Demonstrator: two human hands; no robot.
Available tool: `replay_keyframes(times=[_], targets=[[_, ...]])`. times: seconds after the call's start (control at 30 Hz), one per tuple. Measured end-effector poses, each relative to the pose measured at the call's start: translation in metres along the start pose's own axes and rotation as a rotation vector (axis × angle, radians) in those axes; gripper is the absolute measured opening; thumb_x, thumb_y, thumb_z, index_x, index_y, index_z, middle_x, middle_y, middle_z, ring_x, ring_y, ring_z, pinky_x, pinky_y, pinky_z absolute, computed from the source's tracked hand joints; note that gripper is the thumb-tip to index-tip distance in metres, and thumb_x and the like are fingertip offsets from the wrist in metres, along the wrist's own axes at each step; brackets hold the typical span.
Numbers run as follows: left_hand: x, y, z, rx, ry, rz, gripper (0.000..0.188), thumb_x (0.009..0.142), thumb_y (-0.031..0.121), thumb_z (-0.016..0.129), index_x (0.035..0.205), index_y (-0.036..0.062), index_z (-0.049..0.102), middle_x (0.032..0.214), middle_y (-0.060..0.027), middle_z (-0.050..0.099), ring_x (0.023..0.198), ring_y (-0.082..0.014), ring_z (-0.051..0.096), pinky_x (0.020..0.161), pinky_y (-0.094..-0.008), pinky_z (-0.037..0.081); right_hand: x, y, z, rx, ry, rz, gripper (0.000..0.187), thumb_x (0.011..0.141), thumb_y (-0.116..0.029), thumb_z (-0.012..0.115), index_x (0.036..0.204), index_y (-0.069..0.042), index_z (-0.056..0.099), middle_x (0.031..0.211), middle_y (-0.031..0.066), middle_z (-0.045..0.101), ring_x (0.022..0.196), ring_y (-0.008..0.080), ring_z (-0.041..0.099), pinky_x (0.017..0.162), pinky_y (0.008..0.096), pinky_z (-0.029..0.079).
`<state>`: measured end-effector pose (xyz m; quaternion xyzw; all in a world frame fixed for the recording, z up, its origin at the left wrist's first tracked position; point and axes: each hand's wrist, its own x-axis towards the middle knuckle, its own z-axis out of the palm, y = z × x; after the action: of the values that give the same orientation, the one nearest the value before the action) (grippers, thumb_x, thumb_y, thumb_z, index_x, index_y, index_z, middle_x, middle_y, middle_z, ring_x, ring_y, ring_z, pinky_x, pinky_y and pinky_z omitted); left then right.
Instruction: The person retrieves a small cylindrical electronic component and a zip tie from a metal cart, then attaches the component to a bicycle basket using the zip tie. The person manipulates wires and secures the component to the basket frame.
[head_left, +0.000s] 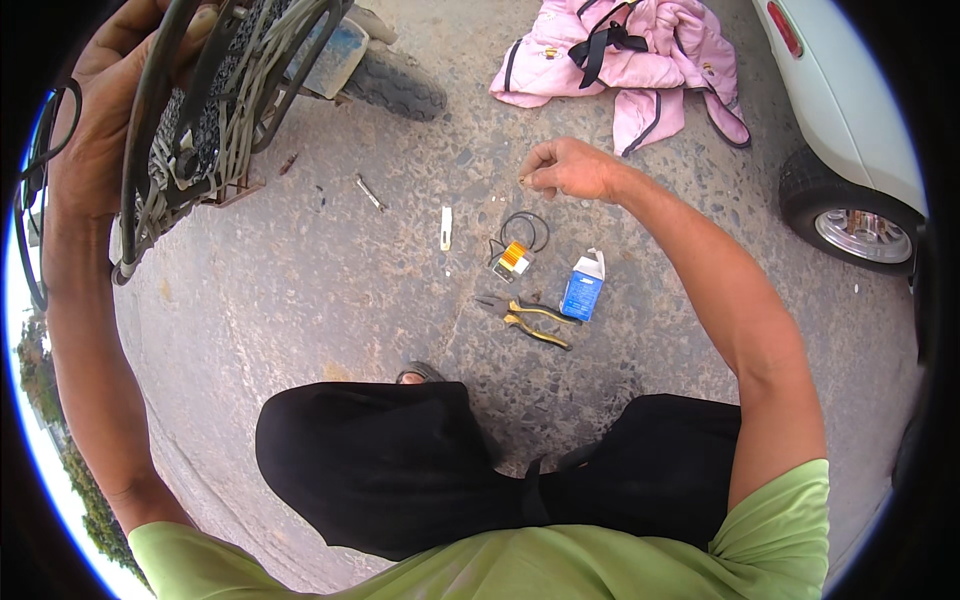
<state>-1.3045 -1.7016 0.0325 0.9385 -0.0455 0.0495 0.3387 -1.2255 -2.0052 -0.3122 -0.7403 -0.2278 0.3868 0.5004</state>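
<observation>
At the upper left, my left hand (103, 130) is closed round a black tube (140, 140) on the edge of a dark frame laced with grey strands (225, 120). My right hand (575, 170) hovers above the ground right of centre, thumb and fingers pinched together; whatever may be between them is too small to name. Below it lies a small orange ribbed device (516, 257) with a coiled black cord (530, 222). A blue and white carton (583, 290) with its flap raised stands beside yellow and black pliers (530, 320).
A small wrench (370, 193) and a slim white piece (446, 228) lie on the rough concrete (330, 290). A tyre (395, 85) shows behind the frame. Pink quilted cloth (640, 60) is heaped at the far side. A pale car (850, 90) with its wheel (860, 225) stands at the right.
</observation>
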Motion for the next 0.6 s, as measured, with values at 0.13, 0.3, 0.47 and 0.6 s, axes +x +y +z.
replay_keyframes(times=[0.13,0.3,0.47,0.6], targets=[[0.001,0.005,0.003,-0.038,-0.079,0.019,0.036,0.086,0.027,0.076,0.117,0.0107,0.068,0.105,-0.0023,0.071,0.095,-0.0095,0.068,0.085,-0.0248,0.056,0.001,-0.004,-0.005,0.021,0.002,-0.041,0.025,0.083,-0.016,0.067,0.100,0.002,0.068,0.087,0.0062,0.067,0.073,0.0135,0.060,0.067,0.0288,0.049],[-0.002,0.024,0.019,0.020,-0.040,0.130,0.023,0.086,0.029,0.075,0.099,0.0098,0.073,0.081,0.0003,0.067,0.070,-0.0069,0.060,0.065,-0.0212,0.050,-0.006,-0.051,-0.006,0.044,0.076,-0.070,0.022,0.083,-0.015,0.067,0.097,0.002,0.067,0.086,0.0058,0.065,0.073,0.0131,0.059,0.068,0.0285,0.048],[-0.002,0.024,0.018,-0.014,-0.024,0.104,0.024,0.086,0.028,0.077,0.097,0.0083,0.073,0.078,0.0007,0.066,0.068,-0.0060,0.059,0.063,-0.0217,0.050,0.000,-0.078,-0.014,0.108,0.077,-0.164,0.020,0.085,-0.014,0.068,0.097,0.001,0.066,0.081,0.0027,0.062,0.071,0.0123,0.058,0.066,0.0284,0.047],[-0.001,0.024,0.016,-0.015,-0.035,0.110,0.022,0.087,0.028,0.075,0.097,0.0088,0.073,0.078,0.0008,0.065,0.069,-0.0059,0.059,0.065,-0.0215,0.050,-0.004,-0.074,-0.018,0.079,0.098,-0.160,0.019,0.084,-0.013,0.068,0.096,0.001,0.067,0.082,0.0037,0.063,0.071,0.0125,0.059,0.065,0.0285,0.047]])
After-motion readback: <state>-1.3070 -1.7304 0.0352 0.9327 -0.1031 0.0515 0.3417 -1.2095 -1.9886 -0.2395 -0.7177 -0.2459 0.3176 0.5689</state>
